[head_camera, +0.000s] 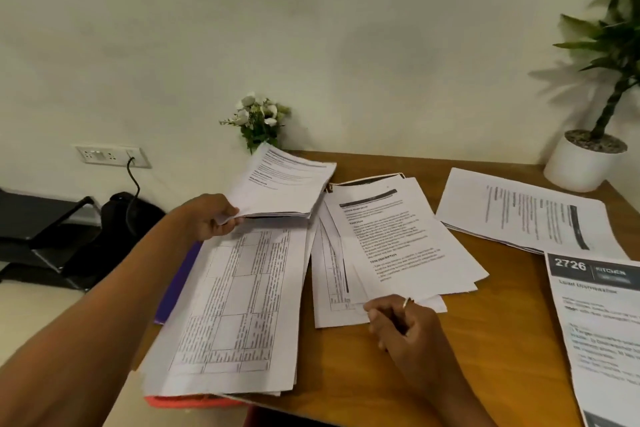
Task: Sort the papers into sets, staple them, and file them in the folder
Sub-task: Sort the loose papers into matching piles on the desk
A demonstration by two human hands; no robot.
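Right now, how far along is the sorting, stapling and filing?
Early. Done: papers lie in separate piles: middle pile, far pile, 2726 sheet. In hand: left hand grips a lifted stack; right hand sits at the middle pile's edge. Left: stapling, filing; the folder lies under the table sheets.

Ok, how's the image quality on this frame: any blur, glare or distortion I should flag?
Head view: motion blur smears the tall plant and the print on the 2726 sheet; wide-angle bending tilts the table edges and the socket; light is soft and dim, no glare; the plant casts a faint shadow on the wall.
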